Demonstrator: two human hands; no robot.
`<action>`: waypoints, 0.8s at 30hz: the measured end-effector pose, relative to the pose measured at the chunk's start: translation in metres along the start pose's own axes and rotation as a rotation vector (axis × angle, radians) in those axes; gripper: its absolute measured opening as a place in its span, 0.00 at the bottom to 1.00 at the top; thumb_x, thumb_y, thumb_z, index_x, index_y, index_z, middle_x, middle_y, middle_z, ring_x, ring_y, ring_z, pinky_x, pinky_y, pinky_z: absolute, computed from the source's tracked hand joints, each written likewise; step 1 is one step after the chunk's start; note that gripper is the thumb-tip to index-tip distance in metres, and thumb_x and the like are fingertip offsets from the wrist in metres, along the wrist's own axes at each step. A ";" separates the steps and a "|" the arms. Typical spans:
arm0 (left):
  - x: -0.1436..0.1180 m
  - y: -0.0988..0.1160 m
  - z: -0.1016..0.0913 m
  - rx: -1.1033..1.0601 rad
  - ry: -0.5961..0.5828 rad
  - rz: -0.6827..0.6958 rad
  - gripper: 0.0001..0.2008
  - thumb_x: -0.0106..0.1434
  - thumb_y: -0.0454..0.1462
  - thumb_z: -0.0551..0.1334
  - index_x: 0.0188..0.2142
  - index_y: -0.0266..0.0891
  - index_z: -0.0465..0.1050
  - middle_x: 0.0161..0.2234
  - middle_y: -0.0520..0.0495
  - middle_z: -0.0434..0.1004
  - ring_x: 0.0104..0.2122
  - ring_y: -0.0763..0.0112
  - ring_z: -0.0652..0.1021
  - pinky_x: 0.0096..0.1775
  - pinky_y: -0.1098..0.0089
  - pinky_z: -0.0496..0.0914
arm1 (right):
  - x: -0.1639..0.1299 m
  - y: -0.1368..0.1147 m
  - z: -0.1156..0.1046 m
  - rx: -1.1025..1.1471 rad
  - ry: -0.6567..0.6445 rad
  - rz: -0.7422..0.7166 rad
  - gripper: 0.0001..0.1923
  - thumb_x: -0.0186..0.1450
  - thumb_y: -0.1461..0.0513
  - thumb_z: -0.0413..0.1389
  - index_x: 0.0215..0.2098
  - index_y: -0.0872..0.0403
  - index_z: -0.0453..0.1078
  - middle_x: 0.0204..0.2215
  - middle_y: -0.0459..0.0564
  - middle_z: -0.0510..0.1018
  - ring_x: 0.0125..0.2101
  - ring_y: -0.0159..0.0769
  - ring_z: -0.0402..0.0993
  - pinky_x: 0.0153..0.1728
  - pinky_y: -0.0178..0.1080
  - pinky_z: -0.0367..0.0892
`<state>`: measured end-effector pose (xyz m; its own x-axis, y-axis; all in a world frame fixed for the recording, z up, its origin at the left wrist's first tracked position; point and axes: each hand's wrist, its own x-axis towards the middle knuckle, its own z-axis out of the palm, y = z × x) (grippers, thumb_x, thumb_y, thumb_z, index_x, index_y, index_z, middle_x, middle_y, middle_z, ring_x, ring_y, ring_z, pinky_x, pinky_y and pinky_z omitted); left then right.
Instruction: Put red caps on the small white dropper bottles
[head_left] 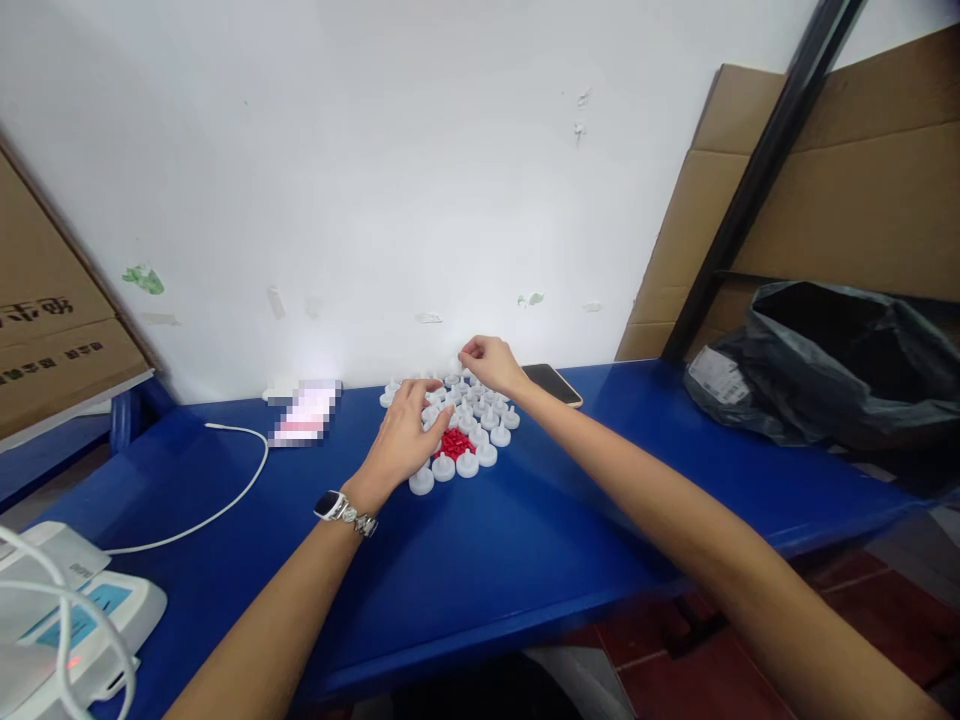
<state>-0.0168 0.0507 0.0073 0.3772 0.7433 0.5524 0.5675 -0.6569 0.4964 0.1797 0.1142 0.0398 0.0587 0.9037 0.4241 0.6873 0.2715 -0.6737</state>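
Note:
Several small white round plastic pieces (466, 462) stand in a cluster on the blue table (480, 560), around a small heap of red bits (454, 442). My left hand (405, 435), with a watch on the wrist, lies flat over the near left part of the cluster, its fingertips by the red bits. My right hand (487, 360) reaches to the far side of the cluster with fingers pinched on a small white piece.
A phone (553, 384) lies behind the cluster on the right. A black plastic bag (832, 365) and cardboard sit at the right. A blurred item (304, 412) with a white cable (225, 500) lies left, a white device (67, 620) at the near left corner.

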 end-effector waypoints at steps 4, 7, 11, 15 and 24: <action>-0.001 0.006 0.002 -0.054 0.058 0.014 0.23 0.66 0.45 0.59 0.58 0.43 0.61 0.54 0.41 0.68 0.45 0.61 0.75 0.43 0.61 0.72 | -0.052 -0.012 -0.004 0.508 -0.130 0.000 0.09 0.63 0.57 0.57 0.34 0.55 0.69 0.28 0.48 0.79 0.29 0.31 0.72 0.33 0.34 0.65; -0.001 0.012 0.002 -0.127 0.004 0.038 0.19 0.67 0.43 0.59 0.55 0.42 0.63 0.46 0.44 0.74 0.42 0.64 0.76 0.42 0.63 0.72 | -0.077 -0.013 0.002 0.530 -0.124 0.006 0.14 0.65 0.51 0.53 0.30 0.53 0.64 0.24 0.44 0.74 0.24 0.30 0.66 0.29 0.34 0.62; 0.000 0.018 -0.002 -0.184 -0.014 0.082 0.19 0.67 0.42 0.59 0.55 0.42 0.63 0.42 0.46 0.74 0.39 0.68 0.76 0.39 0.68 0.72 | -0.088 -0.014 0.008 0.407 -0.060 -0.044 0.19 0.70 0.50 0.45 0.27 0.52 0.60 0.21 0.42 0.67 0.25 0.31 0.63 0.28 0.35 0.58; -0.001 0.018 -0.007 -0.182 -0.031 0.140 0.19 0.67 0.41 0.60 0.56 0.43 0.63 0.43 0.47 0.73 0.38 0.70 0.75 0.39 0.69 0.70 | -0.090 -0.020 0.007 0.399 -0.055 -0.015 0.22 0.71 0.49 0.41 0.24 0.52 0.58 0.19 0.42 0.63 0.23 0.31 0.61 0.28 0.37 0.56; -0.001 0.024 -0.003 -0.458 -0.067 -0.002 0.15 0.67 0.48 0.58 0.45 0.41 0.65 0.29 0.54 0.66 0.29 0.72 0.69 0.31 0.72 0.64 | -0.096 -0.030 0.007 0.416 0.026 -0.108 0.23 0.70 0.47 0.41 0.23 0.52 0.55 0.19 0.41 0.60 0.23 0.30 0.57 0.27 0.36 0.54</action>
<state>-0.0056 0.0343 0.0207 0.4319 0.7411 0.5140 0.1919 -0.6324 0.7505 0.1487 0.0219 0.0152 0.0245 0.8555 0.5172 0.3405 0.4793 -0.8089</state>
